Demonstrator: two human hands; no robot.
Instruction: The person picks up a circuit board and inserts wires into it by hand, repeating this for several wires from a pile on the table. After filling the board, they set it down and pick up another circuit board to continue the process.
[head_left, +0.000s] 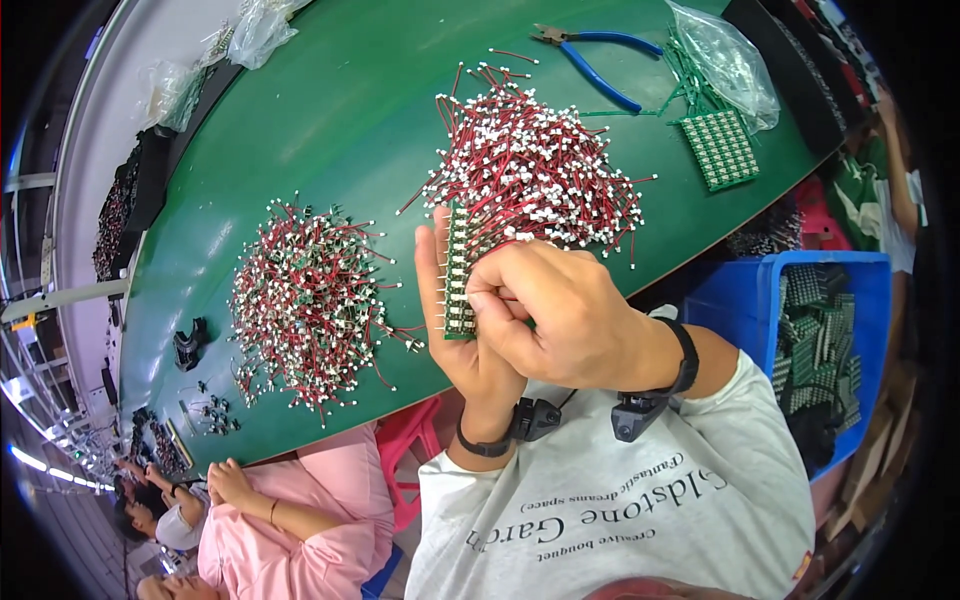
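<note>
My left hand [466, 368] holds a narrow green circuit board strip [457, 280] upright, lined with a row of small white connectors and with thin pins along its left edge. Closed in a pinch, my right hand [570, 315] touches the strip's right side; whatever is between its fingertips is hidden. Just beyond both hands lies a big heap of red wire leads with white plugs [540, 165]. To the left is a second heap of red leads [305, 305], with small green and white parts among them.
Blue-handled cutters [600, 70] lie at the far side of the green table [330, 110]. Near them are a green board panel [720, 148] and a clear plastic bag [725, 60]. A blue bin [735, 300] of boards stands at right. A person in pink [300, 510] sits at left.
</note>
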